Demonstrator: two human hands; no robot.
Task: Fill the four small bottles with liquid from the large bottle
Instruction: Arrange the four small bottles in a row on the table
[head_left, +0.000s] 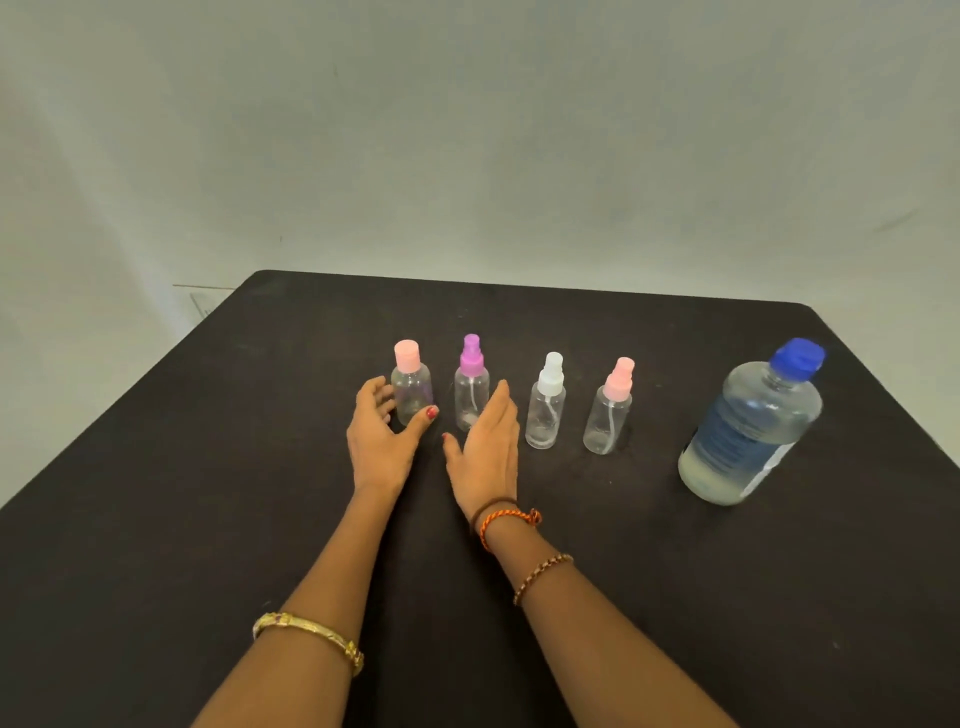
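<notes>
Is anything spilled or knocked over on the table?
Nothing stands out. The four small bottles stand upright in a row with caps on, the large bottle stands capped at the right, and no spill shows on the table.

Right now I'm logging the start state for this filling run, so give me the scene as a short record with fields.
small bottles: four, upright in a row, capped, seemingly empty
first small bottle: pink flat cap, leftmost
large bottle: blue cap on, holds clear liquid, right of the row
left hand: fingers spread around the first small bottle, not gripping
right hand: open, in front of the purple-capped bottle
table: dark cloth
</notes>
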